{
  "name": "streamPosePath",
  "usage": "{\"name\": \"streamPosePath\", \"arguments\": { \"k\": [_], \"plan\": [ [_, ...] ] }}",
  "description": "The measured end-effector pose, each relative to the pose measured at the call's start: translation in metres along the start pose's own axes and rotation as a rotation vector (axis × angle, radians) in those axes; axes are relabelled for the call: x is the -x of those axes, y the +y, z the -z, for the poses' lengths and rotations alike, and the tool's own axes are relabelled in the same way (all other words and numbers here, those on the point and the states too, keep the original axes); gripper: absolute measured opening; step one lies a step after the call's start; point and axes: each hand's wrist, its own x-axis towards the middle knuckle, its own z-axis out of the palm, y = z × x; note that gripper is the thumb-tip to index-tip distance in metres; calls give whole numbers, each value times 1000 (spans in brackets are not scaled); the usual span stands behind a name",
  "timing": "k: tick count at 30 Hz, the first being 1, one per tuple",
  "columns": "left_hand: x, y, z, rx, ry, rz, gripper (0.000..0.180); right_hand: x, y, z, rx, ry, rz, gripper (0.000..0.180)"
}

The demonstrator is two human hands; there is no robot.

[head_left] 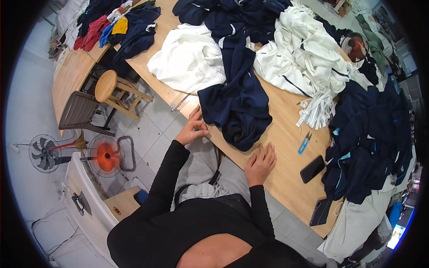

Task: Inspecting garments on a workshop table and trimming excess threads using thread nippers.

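The navy garment [239, 107] (soft, limp, probably light) was flanked by the left hand [193, 127], fingers together, and the right hand [261, 161], fingers spread flat; its near hem was judged the best hold.

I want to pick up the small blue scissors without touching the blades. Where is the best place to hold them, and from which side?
Probably grip the blue scissors by the blue handle end, the lower part nearer the table edge. The metal tips point up, away from the person, toward the white strips. Come from the right hand side, where the wood is bare, staying left of the black phone.
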Motion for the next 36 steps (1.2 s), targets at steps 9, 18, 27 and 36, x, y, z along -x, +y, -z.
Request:
{"name": "streamPosePath", "arguments": {
  "k": [9, 18, 27, 36],
  "plan": [
    [1, -12, -7, -87, 35, -44, 13, 1, -3, -2, 34, -6, 6, 45],
    [0, -8, -7, -115, 22, -32, 15, 2, -4, 0, 11, 2, -4, 46],
    [1, -16, -10, -90, 51, -59, 15, 3, -5, -2, 30, 14, 8, 48],
    [0, -15, -11, -104, 67, -31, 12, 4, -5, -3, 17, 11, 3, 47]
  ]
}}
